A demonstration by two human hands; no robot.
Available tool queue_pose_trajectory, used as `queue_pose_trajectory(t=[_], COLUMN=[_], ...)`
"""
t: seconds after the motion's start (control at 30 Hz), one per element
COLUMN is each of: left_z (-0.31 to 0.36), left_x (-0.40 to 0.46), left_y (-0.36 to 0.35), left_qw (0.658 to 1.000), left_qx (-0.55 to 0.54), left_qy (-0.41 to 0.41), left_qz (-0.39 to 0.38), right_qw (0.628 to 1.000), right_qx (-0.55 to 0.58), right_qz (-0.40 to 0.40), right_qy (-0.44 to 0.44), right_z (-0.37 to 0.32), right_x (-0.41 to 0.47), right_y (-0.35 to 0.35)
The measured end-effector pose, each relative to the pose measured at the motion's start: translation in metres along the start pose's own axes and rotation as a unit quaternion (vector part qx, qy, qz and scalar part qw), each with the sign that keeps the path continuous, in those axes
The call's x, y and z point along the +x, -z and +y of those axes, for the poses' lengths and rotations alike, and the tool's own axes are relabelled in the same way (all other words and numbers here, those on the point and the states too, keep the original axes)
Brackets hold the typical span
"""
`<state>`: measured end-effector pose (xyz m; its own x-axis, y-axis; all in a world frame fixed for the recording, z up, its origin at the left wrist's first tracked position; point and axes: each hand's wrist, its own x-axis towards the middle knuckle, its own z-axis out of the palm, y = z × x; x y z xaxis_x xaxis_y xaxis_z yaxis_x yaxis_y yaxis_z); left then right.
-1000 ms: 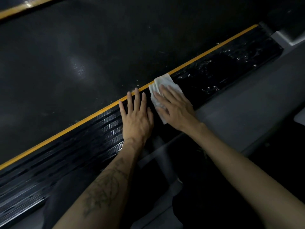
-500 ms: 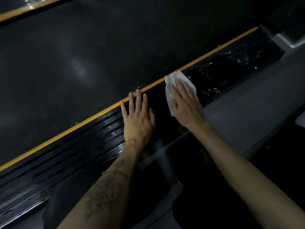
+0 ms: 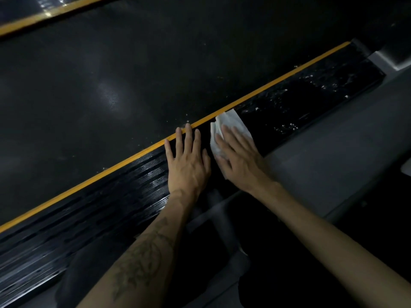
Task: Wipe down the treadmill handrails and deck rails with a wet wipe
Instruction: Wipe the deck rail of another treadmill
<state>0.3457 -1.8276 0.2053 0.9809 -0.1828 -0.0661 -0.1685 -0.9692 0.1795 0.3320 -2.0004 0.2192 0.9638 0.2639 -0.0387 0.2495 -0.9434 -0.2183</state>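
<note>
A black ribbed deck rail (image 3: 106, 203) runs diagonally from lower left to upper right, edged by a yellow stripe (image 3: 266, 87). My right hand (image 3: 242, 161) lies flat with straight fingers, pressing a folded white wet wipe (image 3: 231, 123) onto the rail. My left hand (image 3: 189, 163) rests flat on the rail right beside it, fingertips reaching the yellow stripe. Wet streaks and white specks shine on the rail (image 3: 315, 94) beyond the wipe.
The dark treadmill belt (image 3: 133, 74) fills the space above the stripe. A second yellow stripe (image 3: 44, 15) crosses the top left. A grey side cover (image 3: 338, 147) borders the rail at right. Below the arms lie dark frame parts and floor.
My right hand slid the wipe up the rail to the right, then back down toward my left hand. The left hand stayed planted.
</note>
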Motion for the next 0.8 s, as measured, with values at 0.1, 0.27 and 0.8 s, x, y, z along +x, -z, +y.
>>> queue_pose_trajectory(t=[0.1,0.27,0.8], left_z=[0.001,0.002,0.004], left_x=[0.000,0.001,0.002], left_y=[0.003,0.004,0.004], left_qw=[1.000,1.000,1.000], left_qx=[-0.002,-0.006,-0.009], left_qy=[-0.001,-0.003,-0.005], left_qz=[-0.002,-0.006,-0.001], right_qw=[0.999,0.997,1.000], right_qx=[-0.032,-0.006,-0.016], right_qz=[0.001,0.036,0.020], right_qy=[-0.040,-0.072,-0.007], right_z=[0.024,0.011,0.022], right_x=[0.010,0.007,-0.007], right_y=[0.009,0.005,0.004])
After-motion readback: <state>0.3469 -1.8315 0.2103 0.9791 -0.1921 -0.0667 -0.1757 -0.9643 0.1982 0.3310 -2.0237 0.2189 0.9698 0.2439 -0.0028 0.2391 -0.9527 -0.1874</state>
